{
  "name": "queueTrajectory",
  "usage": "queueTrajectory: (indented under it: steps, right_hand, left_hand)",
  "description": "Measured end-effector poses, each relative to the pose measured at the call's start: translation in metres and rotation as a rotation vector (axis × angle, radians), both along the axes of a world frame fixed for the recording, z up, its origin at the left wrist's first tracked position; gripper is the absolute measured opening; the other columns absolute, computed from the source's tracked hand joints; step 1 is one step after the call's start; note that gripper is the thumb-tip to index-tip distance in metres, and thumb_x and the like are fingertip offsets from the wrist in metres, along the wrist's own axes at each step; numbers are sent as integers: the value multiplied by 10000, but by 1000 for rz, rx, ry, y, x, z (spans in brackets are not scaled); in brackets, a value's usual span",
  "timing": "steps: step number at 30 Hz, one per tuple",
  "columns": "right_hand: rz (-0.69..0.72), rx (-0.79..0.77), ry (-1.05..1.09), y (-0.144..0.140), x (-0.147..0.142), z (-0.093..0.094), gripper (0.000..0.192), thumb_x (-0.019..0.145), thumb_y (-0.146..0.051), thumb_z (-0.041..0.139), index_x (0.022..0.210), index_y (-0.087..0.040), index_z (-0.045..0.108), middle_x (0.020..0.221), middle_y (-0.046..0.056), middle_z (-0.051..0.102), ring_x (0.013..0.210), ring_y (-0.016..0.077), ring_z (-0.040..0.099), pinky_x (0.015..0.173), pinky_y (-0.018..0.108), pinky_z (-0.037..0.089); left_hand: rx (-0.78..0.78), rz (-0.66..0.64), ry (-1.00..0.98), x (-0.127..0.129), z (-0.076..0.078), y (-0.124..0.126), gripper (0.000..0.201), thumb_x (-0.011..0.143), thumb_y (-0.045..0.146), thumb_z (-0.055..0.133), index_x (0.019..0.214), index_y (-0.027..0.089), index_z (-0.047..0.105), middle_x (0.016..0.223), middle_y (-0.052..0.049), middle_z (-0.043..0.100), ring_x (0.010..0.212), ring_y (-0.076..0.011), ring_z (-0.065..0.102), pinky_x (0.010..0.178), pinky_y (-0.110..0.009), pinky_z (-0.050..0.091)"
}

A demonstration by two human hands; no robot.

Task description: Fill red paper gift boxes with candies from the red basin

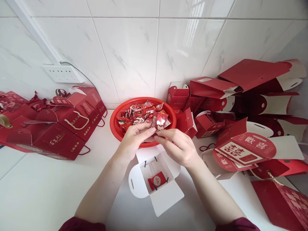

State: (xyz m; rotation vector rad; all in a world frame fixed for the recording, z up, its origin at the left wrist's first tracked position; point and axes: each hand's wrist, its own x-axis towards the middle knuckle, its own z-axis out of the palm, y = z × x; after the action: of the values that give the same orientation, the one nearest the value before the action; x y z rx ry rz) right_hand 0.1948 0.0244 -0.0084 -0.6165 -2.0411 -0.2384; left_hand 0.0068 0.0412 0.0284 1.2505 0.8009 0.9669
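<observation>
Both of my hands meet over the near rim of a red plastic basket (pixel 173 112). My left hand (pixel 134 138) pinches wrapped candies (pixel 159 122) in red and dark brown wrappers; how many is unclear. On their right side, the closed fingers of my right hand (pixel 180 146) grip them too. Behind my fingers, many wrapped candies (pixel 138 115) fill the basket. Below my hands stands an unfolded gift box (pixel 167 195), white inside, its flaps spread outward. A red packet (pixel 157 180) lies at its bottom, and dark cord ends poke through the walls.
Red gift boxes (pixel 62 131) with rope handles stand in a group on the left. More red boxes (pixel 214 86) are piled along the right, some with lids up. A socket strip (pixel 63 73) is on the tiled wall behind.
</observation>
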Motion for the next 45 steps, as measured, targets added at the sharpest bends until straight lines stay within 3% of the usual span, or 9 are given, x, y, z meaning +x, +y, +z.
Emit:
queueTrajectory:
  steps: [4, 8, 12, 17, 22, 30, 35, 41, 45]
  right_hand:
    - [121, -131, 108, -7, -3, 14, 279, 889, -150, 616, 1140, -267, 645, 1043, 63, 700, 915, 219, 678, 762, 385, 592]
    - [36, -224, 401, -12, -2, 22, 210, 880, -130, 606, 1031, -264, 660, 958, 51, 694, 916, 216, 659, 791, 388, 574]
    - [19, -669, 501, -6, -2, 20, 170, 907, -278, 619, 1074, -245, 622, 1091, 70, 642, 926, 194, 631, 726, 331, 570]
    - [395, -1165, 630, 0, -6, 15, 235, 881, -385, 659, 1014, -210, 576, 892, 21, 633, 703, 117, 609, 625, 261, 555]
    - [462, -1261, 741, -1, -7, 18, 265, 830, -363, 721, 959, -203, 554, 830, -5, 634, 629, 110, 652, 586, 253, 573]
    - [502, -1289, 747, -1, -6, 18, 213, 856, -330, 693, 937, -199, 546, 817, -16, 615, 593, 109, 656, 526, 238, 555]
    - [322, -1099, 564, -1, 3, 19, 178, 868, -317, 687, 978, -197, 616, 946, 29, 648, 859, 141, 641, 760, 276, 552]
    - [643, -1419, 269, -1, 16, 21, 283, 956, -403, 549, 1120, -180, 607, 961, 47, 657, 808, 147, 659, 728, 296, 547]
    - [654, -1412, 184, -3, 17, 21, 267, 913, -348, 631, 1090, -149, 614, 858, 23, 650, 755, 118, 612, 728, 270, 520]
  left_hand:
    - [76, 36, 148, -7, 3, 5, 229, 816, 357, 703, 941, 165, 715, 922, -56, 724, 836, -185, 677, 753, -287, 570]
    - [151, -54, 336, -17, 3, 11, 161, 818, 304, 691, 896, 163, 705, 872, -38, 700, 793, -162, 660, 727, -260, 537]
    - [143, -119, 377, -21, 3, 11, 108, 827, 266, 663, 853, 164, 688, 824, -23, 685, 754, -145, 641, 687, -245, 519]
    - [112, -157, 359, -21, 4, 8, 129, 820, 279, 671, 863, 159, 689, 829, -30, 690, 728, -147, 641, 662, -247, 521]
    - [118, -97, 296, -21, 3, 9, 156, 803, 290, 695, 881, 154, 695, 847, -34, 695, 781, -155, 657, 705, -244, 523]
    - [43, -123, 271, -16, 2, 10, 159, 817, 293, 656, 887, 152, 671, 772, -28, 669, 654, -122, 633, 537, -195, 483]
    - [359, -30, 436, -20, 10, 2, 125, 816, 281, 674, 849, 168, 633, 743, 4, 618, 557, -88, 557, 516, -204, 450]
    - [789, -181, 722, -25, 23, -15, 127, 884, 284, 634, 900, 218, 741, 806, -17, 676, 686, -127, 599, 618, -230, 454]
    - [913, -272, 795, -27, 23, -21, 146, 906, 228, 603, 920, 228, 748, 863, -11, 705, 737, -129, 628, 662, -230, 466]
